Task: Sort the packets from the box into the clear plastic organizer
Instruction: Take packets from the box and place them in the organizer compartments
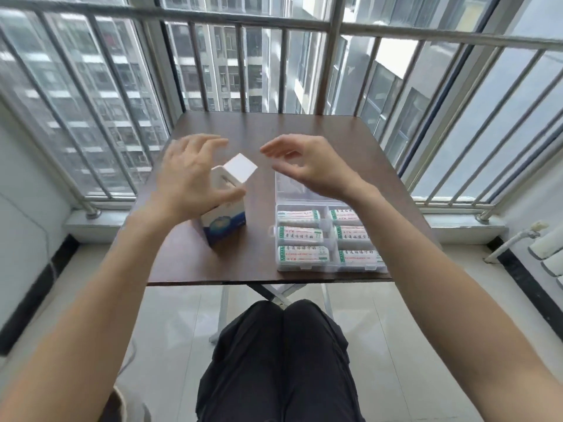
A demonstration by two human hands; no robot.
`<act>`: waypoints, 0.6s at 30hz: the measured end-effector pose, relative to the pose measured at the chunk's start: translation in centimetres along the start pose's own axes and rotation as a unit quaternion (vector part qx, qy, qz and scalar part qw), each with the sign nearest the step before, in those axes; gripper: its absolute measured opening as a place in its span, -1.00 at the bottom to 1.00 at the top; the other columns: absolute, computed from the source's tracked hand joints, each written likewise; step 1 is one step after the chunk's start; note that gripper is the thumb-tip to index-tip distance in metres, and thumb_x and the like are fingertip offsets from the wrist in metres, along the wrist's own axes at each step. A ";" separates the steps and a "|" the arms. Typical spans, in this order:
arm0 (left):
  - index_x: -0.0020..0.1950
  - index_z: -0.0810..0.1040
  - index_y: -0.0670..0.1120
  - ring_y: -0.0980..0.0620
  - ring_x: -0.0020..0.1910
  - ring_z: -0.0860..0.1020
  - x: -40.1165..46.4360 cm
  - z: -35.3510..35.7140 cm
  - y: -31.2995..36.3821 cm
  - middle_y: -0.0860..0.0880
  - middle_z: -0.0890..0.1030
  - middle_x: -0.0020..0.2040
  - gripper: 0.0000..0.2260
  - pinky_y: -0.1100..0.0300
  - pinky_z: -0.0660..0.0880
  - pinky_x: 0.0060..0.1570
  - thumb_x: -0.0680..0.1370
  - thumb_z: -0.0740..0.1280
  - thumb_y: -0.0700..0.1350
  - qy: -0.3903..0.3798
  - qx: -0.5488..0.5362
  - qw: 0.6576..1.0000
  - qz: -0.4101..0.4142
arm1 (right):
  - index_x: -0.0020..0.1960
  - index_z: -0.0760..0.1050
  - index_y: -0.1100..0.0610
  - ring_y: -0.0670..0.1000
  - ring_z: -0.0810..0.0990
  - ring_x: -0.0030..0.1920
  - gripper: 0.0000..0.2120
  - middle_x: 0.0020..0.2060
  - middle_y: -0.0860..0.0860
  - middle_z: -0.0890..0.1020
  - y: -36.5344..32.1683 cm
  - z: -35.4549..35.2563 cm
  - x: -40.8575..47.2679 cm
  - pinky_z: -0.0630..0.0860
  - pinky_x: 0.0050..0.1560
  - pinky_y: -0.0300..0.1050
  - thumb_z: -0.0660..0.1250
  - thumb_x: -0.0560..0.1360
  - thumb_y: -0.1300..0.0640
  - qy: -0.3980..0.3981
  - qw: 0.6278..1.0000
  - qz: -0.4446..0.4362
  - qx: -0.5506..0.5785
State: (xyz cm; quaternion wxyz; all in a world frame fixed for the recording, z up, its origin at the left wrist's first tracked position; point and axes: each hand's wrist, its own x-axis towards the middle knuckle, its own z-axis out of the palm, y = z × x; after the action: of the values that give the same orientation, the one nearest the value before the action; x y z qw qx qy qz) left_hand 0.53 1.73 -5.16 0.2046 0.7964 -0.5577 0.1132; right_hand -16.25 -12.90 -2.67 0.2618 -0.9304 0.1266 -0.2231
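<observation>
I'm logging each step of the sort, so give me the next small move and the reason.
Probably close the left hand round the box to steady it. Its white flap stands open, both hands hover empty, the right hand above the organizer, where six packets already show.

L hand (pixel 185 178) motion-blurred, hides box (pixel 225 217) left side; R forearm (pixel 405 239) covers organizer (pixel 304 268) right cells; packet (pixel 300 234) print too small to read.
</observation>
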 end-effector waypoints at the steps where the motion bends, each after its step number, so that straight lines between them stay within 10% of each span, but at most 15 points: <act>1: 0.43 0.31 -0.09 -0.14 0.37 0.30 -0.7 -0.3 -1.5 -0.12 0.39 0.37 -0.16 -0.06 0.18 0.36 0.30 0.37 0.36 -0.036 0.019 0.998 -0.048 | 0.14 0.58 0.15 -0.13 0.58 -0.03 -0.78 0.01 -0.02 0.64 -1.0 1.1 1.2 0.50 0.09 -0.32 0.35 0.50 0.25 -0.016 0.999 -0.025 -0.013; 6: 0.42 0.31 -0.08 -0.04 0.35 0.35 -2.9 0.9 -4.1 -0.07 0.41 0.38 -0.22 0.15 0.29 0.23 0.31 0.50 0.18 -0.097 -0.156 0.966 -0.181 | 0.08 0.62 0.10 -0.04 0.60 -0.05 -0.82 0.02 0.01 0.66 -4.2 4.8 5.9 0.48 0.01 -0.23 0.34 0.50 0.22 -0.132 0.976 -0.055 -0.161; 12: 0.27 0.46 -0.08 0.12 0.08 0.48 -4.9 1.8 -3.6 0.04 0.56 0.15 -0.35 0.52 0.23 -0.03 0.25 0.59 0.02 0.035 -0.193 0.975 -0.102 | 0.09 0.59 0.12 0.13 0.57 -0.11 -0.64 -0.10 0.09 0.62 -7.0 7.4 6.9 0.51 -0.14 -0.08 0.42 0.41 -0.08 -0.241 0.915 0.012 -0.324; 18: 0.26 0.43 -0.19 -0.15 0.14 0.46 -6.4 3.0 -2.8 -0.13 0.53 0.14 -0.40 0.02 0.47 0.01 0.30 0.49 -0.02 0.147 -0.096 0.984 0.019 | 0.22 0.49 0.05 0.14 0.55 0.10 -0.59 0.11 0.06 0.59 -6.3 9.1 2.9 0.41 -0.10 -0.08 0.37 0.44 -0.10 -0.129 0.951 0.027 -0.281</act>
State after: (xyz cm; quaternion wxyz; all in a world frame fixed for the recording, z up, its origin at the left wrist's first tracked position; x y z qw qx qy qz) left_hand 0.77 6.62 -10.98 0.3577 0.7371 -0.5447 0.1789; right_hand -8.63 -4.75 -5.22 0.0098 -0.9834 0.1742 -0.0490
